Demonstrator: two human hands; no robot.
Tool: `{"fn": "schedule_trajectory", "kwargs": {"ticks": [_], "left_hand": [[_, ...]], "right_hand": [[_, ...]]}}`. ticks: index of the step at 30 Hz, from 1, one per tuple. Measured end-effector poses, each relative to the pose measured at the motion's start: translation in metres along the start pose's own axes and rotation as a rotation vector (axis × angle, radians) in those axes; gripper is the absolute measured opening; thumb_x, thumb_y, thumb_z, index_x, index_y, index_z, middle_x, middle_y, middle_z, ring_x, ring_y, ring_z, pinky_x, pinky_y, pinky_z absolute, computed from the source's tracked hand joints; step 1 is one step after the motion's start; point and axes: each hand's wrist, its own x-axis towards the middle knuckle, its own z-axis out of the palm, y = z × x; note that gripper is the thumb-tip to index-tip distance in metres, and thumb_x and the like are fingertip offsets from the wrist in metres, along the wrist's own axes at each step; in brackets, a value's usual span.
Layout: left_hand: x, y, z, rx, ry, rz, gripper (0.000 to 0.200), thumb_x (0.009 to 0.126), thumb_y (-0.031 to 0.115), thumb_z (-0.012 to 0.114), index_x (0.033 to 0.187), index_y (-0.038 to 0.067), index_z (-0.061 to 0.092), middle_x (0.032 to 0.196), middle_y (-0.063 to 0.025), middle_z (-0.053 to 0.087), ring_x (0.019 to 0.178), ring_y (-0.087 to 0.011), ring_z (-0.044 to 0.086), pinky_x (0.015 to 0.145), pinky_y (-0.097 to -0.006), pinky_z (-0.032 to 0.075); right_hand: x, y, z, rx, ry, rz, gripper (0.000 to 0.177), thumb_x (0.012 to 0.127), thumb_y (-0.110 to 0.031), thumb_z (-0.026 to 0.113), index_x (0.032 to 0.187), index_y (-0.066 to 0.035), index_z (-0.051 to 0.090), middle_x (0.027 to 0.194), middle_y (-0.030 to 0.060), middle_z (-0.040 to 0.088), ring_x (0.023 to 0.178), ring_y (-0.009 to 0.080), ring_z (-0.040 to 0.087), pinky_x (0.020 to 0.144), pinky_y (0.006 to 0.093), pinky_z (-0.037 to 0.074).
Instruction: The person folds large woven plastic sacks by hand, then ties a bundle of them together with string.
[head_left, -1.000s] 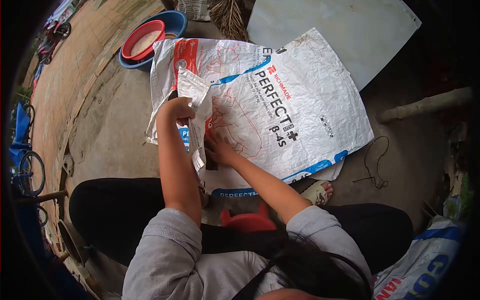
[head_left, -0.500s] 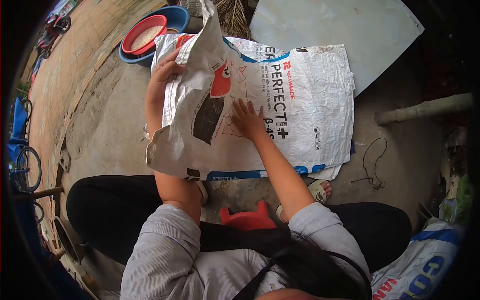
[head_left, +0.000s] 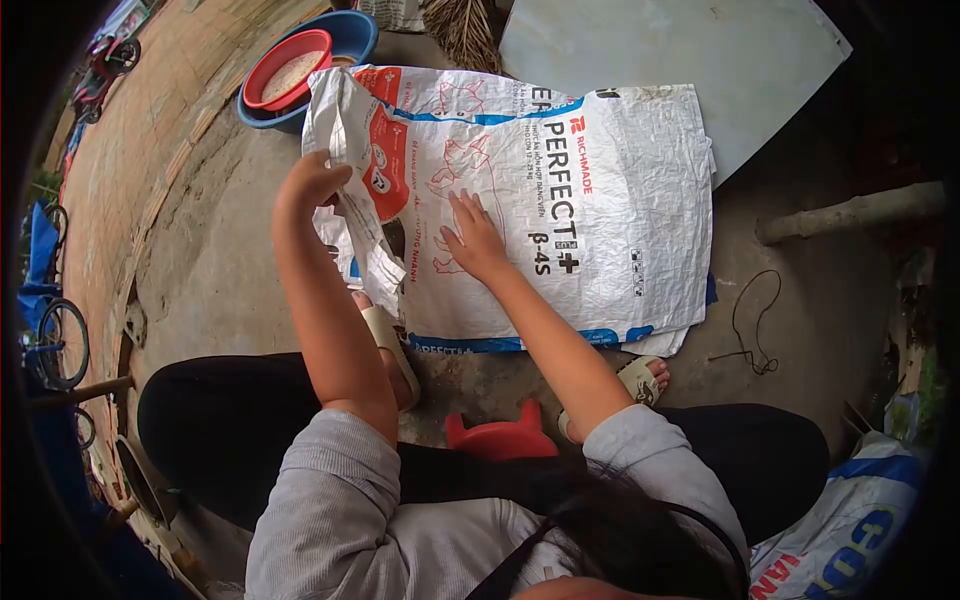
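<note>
A white woven feed sack (head_left: 645, 180) with red, blue and black print lies spread in front of me, with other sack layers showing under its right edge. My left hand (head_left: 312, 185) grips the sack's left edge, where the material is folded and creased; some of its fingers are hidden. Flat on the middle of the printed face rests my right hand (head_left: 478, 240), fingers stretched out and slightly apart.
Beyond the sack's upper left stands a blue basin (head_left: 358, 38) with a red basin (head_left: 315, 42) of pale grain in it. A grey board (head_left: 660, 70) lies behind. There is a red stool (head_left: 500, 438) below me, a wooden pole (head_left: 850, 212) and a dark cord (head_left: 735, 325) at right.
The sack's left part, raised and bulging before, has come down flatter. My left hand has moved slightly lower along the edge. My right hand has shifted slightly left and down on the sack.
</note>
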Motion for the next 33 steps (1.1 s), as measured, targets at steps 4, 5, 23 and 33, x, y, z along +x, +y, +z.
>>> {"fn": "schedule_trajectory", "kwargs": {"ticks": [4,5,23,33], "left_hand": [[0.005,-0.003,0.01,-0.084,0.052,0.11,0.053,0.074,0.031,0.069,0.114,-0.002,0.06,0.091,-0.0142,0.067,0.084,-0.0219,0.066,0.075,-0.0341,0.051],[0.014,-0.014,0.019,-0.11,0.093,0.133,0.057,0.074,0.034,0.071,0.117,-0.002,0.059,0.099,-0.0157,0.066,0.09,-0.0221,0.064,0.077,-0.0343,0.05],[0.045,-0.1,0.219,-0.129,-0.101,-0.115,0.072,0.088,0.066,0.038,0.147,0.026,0.031,0.157,-0.0101,0.011,0.143,-0.0408,-0.002,0.105,-0.0681,-0.002],[0.042,-0.12,0.185,0.09,0.491,-0.439,0.057,0.073,0.035,0.07,0.124,0.012,0.058,0.136,-0.0215,0.047,0.126,-0.0317,0.045,0.1,-0.0545,0.034]], "right_hand": [[-0.006,-0.051,0.048,0.094,-0.339,-0.08,0.062,0.091,-0.036,0.05,0.145,-0.012,0.029,0.152,0.018,0.023,0.138,0.0395,0.026,0.111,0.0501,0.024],[-0.011,-0.055,0.056,-0.092,-0.489,-0.11,0.063,0.091,-0.036,0.051,0.145,-0.013,0.028,0.153,0.0162,0.021,0.138,0.0384,0.026,0.111,0.0497,0.023],[0.013,0.024,0.066,1.487,0.354,1.02,0.044,0.098,-0.032,0.04,0.126,0.001,0.052,0.131,0.018,0.052,0.121,0.0257,0.049,0.102,0.034,0.036],[-0.004,-0.014,0.041,0.119,0.152,-0.158,0.038,0.084,-0.011,0.058,0.121,-0.002,0.057,0.118,0.0148,0.061,0.107,0.0314,0.058,0.095,0.04,0.044]]}}
